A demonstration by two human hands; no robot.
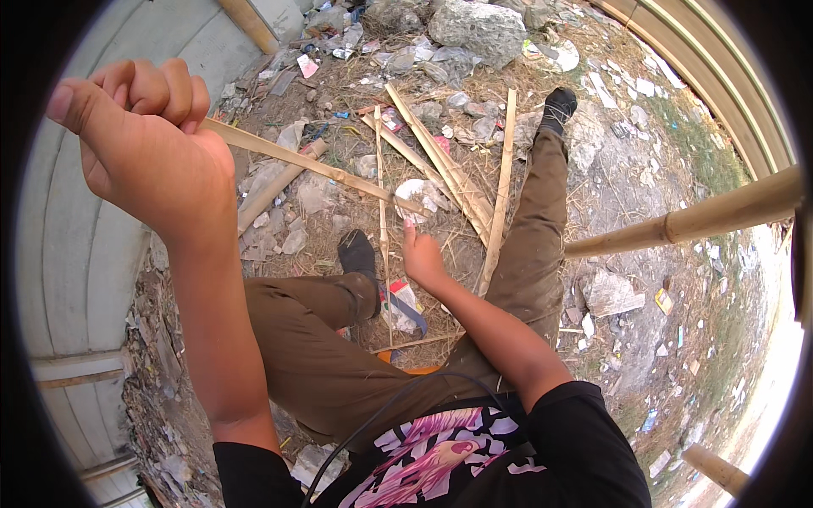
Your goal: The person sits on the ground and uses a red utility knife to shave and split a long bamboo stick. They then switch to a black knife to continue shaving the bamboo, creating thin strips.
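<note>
Raised at the upper left, my left hand is closed around one end of a long, thin bamboo strip. The strip slants down to the right, toward my right hand in the middle of the view. That hand is curled, with its thumb pointing up close to the strip's lower end; anything inside its fingers is hidden. Under the strip's far end shows a white round piece of litter. A narrow upright bamboo strip crosses behind the held one, between my legs.
Several split bamboo pieces lie ahead, with another long strip beside my right leg. A thick bamboo pole enters from the right. Grey panels stand at left, a large rock at the back. Litter and stones cover the ground.
</note>
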